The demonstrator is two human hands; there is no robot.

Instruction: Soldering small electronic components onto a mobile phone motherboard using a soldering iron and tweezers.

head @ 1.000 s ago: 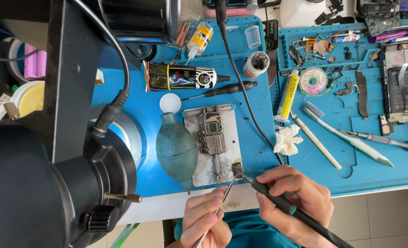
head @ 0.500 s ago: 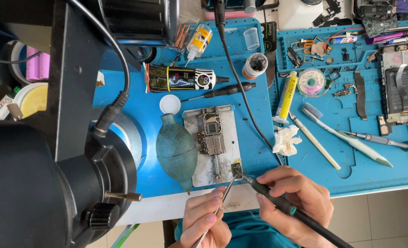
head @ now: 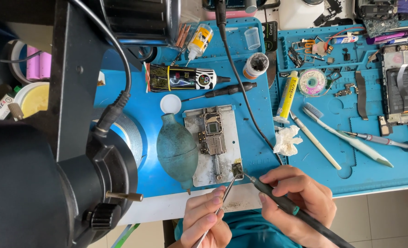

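Observation:
My right hand [head: 300,202] grips a dark soldering iron [head: 277,200] like a pen; its tip touches a small chip [head: 236,169] at the near right corner of a metal board holder [head: 229,158]. My left hand [head: 206,218] pinches thin metal tweezers [head: 224,197], whose points reach the same chip from below. A small circuit board [head: 212,133] is clamped in the middle of the holder. The iron's black cable [head: 240,87] runs up across the blue mat [head: 259,151].
A teal rubber air blower [head: 176,147] lies left of the holder. A black microscope [head: 43,174] fills the left side. On the mat lie a glue tube [head: 181,78], screwdriver [head: 227,90], crumpled tissue [head: 286,140], toothbrush [head: 346,135], solder wick spool [head: 312,82] and an opened phone [head: 404,87].
Both hands hold almost still at the chip; only slight shifts of the iron tip and tweezers show.

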